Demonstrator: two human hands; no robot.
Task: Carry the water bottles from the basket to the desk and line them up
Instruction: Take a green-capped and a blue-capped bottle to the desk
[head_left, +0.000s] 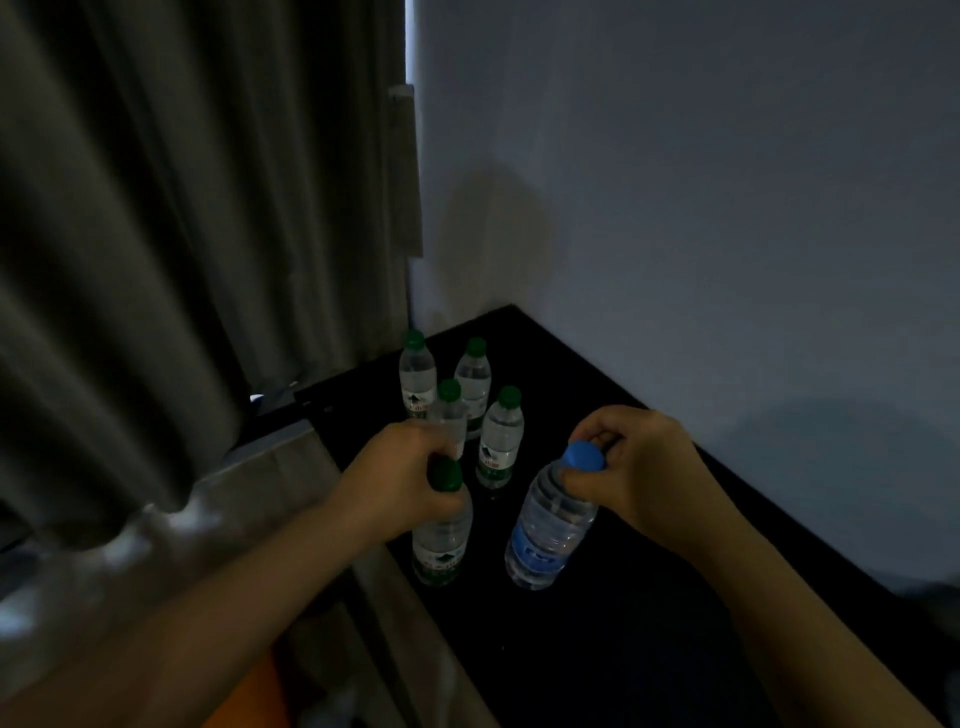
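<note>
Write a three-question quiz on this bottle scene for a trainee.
1. True or false: the left hand grips a blue-capped bottle.
2. How many green-capped bottles stand unheld on the desk? A two, B four, C six.
3. Fill in: the right hand grips a bottle whose cap is ___.
Key: 1 false; 2 B; 3 blue.
</note>
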